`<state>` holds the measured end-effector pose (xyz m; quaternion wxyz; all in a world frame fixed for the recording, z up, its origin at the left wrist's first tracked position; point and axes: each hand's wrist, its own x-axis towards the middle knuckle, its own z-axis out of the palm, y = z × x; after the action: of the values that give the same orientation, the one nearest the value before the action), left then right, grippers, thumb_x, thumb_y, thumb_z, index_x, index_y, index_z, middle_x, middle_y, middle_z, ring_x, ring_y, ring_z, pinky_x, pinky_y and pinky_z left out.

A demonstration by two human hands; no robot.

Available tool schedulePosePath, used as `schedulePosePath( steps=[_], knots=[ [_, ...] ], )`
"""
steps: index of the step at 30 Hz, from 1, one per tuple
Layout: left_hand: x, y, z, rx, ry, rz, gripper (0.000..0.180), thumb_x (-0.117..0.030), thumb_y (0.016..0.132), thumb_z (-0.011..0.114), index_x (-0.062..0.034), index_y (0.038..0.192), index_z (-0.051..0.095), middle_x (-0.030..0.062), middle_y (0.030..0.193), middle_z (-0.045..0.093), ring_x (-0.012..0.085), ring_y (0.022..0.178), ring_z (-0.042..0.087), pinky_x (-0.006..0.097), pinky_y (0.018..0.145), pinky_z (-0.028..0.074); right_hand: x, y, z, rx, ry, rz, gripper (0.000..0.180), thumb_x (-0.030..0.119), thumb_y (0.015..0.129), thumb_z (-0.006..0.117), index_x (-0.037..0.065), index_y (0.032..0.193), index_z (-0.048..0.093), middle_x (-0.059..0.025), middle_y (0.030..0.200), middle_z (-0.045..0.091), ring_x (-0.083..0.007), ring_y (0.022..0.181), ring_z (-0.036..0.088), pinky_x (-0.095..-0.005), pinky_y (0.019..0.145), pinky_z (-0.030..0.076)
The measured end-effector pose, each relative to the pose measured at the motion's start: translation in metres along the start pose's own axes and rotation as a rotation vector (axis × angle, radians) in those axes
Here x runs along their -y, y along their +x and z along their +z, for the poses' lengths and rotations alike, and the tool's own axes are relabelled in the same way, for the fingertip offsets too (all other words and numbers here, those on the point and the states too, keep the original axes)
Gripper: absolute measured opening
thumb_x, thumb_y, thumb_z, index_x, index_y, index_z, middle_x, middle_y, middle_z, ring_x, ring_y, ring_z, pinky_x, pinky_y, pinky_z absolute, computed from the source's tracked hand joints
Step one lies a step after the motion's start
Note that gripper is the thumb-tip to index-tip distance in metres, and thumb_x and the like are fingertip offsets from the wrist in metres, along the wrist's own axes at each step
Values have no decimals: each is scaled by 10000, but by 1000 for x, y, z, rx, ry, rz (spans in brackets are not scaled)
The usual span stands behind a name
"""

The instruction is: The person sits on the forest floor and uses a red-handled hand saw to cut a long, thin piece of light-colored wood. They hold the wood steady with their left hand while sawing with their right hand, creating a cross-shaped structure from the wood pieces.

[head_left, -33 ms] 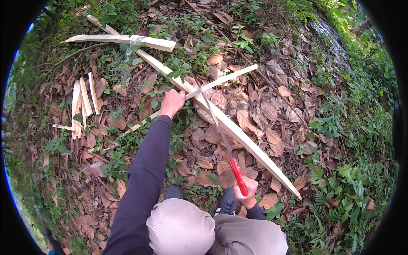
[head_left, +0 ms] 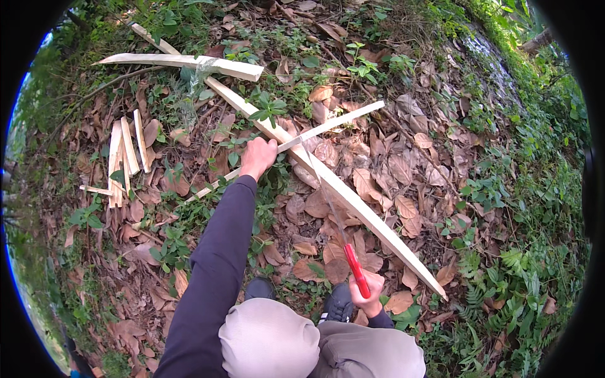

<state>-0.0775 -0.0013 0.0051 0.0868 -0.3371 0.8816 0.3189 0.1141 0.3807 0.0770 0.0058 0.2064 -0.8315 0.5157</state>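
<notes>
My right hand [head_left: 370, 293] is closed around the red handle of a handsaw [head_left: 357, 271], low and right of the middle. Its long thin blade reaches away from me and meets a narrow wooden strip [head_left: 340, 121]. That strip lies across a thicker, longer wooden beam [head_left: 359, 203], the two crossing at an angle. Just left of the crossing, my left hand [head_left: 259, 157] grips the strip in a closed fist. The strip's near-left end runs down into leaves. Whether the blade has cut into the strip is too small to tell.
Several short wooden pieces [head_left: 129, 151] lie on the leaves at left. A pointed plank [head_left: 233, 67] rests over the beam's far end, with clear wrapping [head_left: 203, 66] around it. Dry leaves [head_left: 403, 167] and green plants [head_left: 504, 195] cover the ground. My shoes [head_left: 338, 303] are close by.
My right hand and the saw have shifted slightly back toward me. My left hand stays on the strip, and the whole view has moved a little.
</notes>
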Motion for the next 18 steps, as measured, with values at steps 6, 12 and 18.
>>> schedulePosePath(
  steps=[6,12,18],
  knots=[
    [6,3,4,15,22,32,517,-381,885,492,73,954,729,329,1005,683,470,982,672,498,911,523,21,65,23,15,-20,72,62,37,727,660,11,696,613,-123,557,548,-296,464,571,-352,481,447],
    [1,-9,9,-50,45,59,504,-370,867,499,74,908,732,329,949,688,463,923,687,503,880,537,36,10,-15,38,-48,78,35,18,694,639,-15,690,648,-137,575,593,-297,492,624,-350,514,498],
    [7,1,9,-53,28,62,484,-355,865,480,51,882,742,306,914,698,453,897,693,506,863,544,26,85,32,71,-34,63,55,43,715,654,24,686,611,-122,572,552,-284,481,583,-363,487,455]
  ],
)
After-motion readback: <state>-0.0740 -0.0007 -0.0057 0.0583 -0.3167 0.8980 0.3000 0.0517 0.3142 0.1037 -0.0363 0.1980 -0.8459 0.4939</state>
